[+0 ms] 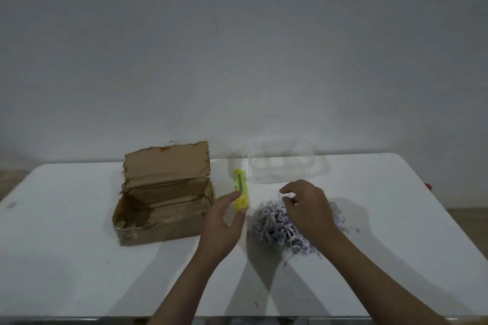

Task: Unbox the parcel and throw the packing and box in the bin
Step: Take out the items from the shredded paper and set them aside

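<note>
The right hand [307, 206] hovers loosely curled, holding nothing, directly over the shredded paper packing [277, 224]. The left hand [224, 221], relaxed, touches the yellow cutter [241, 190]. The opened box [163, 195] lies left, nearer the left hand.

A white table [79, 258] stands against a plain grey wall [237, 47]. A yellow box cutter [241, 190] lies on it, near a clear plastic container [280, 163] at the far edge.
</note>
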### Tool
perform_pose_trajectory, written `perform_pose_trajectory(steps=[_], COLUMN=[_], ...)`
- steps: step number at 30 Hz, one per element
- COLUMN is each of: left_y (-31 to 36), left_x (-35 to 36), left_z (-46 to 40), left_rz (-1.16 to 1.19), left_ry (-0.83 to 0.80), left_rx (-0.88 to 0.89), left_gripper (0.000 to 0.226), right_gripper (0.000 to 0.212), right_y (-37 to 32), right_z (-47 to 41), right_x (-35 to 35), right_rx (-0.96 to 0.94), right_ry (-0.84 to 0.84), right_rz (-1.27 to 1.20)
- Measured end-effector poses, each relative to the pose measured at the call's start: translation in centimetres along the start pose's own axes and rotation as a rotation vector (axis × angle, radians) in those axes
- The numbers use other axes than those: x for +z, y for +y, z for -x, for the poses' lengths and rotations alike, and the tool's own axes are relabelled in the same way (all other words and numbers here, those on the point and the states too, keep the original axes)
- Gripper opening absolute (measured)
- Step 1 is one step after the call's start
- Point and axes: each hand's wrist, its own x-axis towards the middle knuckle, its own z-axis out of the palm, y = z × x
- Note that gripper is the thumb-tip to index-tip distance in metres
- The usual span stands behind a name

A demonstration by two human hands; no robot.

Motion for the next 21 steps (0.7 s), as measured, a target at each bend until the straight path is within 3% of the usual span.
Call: perform_pose_trajectory(steps=[4, 9, 14, 18, 21], left_y=[-1.4, -4.1, -7.4, -9.9, -11.9], left_x=[-4.5, -11.3, -17.2, -19.9, -20.9], left_z=[-0.3, -0.8, -1.7, -2.8, -3.9], left_rz=[0.083, -0.127, -0.275, -0.348, -0.382], left_ry=[0.095, 0.213, 0.208, 0.122, 0.04], left_rx=[-0.042, 0.013, -0.038, 0.016, 0.039], left_gripper=[0.029, 0.029, 0.057, 0.07, 0.075], right_gripper=[0.013, 0.021, 0.027, 0.024, 0.023], right_y=[-4.2, -9.5, -13.5, -14.8, -14.6], right_z=[-0.9, -1.9, -3.0, -3.7, -3.8], right_x=[3.8, 9.1, 13.5, 15.5, 16.6], right_rx=[-0.139, -0.224, -0.21, -0.178, -0.096], right_ry=[-0.101, -0.237, -0.322, -0.438, -0.43], right_rz=[-0.105, -0.159, -0.167, -0.077, -0.025])
